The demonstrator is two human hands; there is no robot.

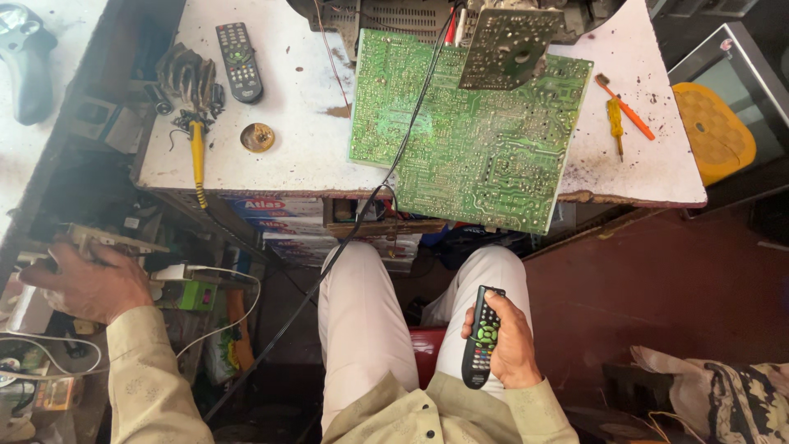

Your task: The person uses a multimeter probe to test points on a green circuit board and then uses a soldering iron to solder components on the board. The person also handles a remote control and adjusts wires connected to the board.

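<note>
Gripping a black remote (483, 345) over the lap, right hand (505, 349) closed; left hand (86, 284) clutches shelf clutter; the green circuit board (468, 131) overhanging the surface's near edge could be knocked off.

The scene is being viewed by one head-worn camera — looking steeply down, close over the lap, with the table (271, 164) being framed at the top.

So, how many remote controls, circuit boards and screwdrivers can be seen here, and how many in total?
Remote controls: 2, one in the right hand, one on the table
Circuit boards: 2
Screwdrivers: 2
Total: 6
</note>
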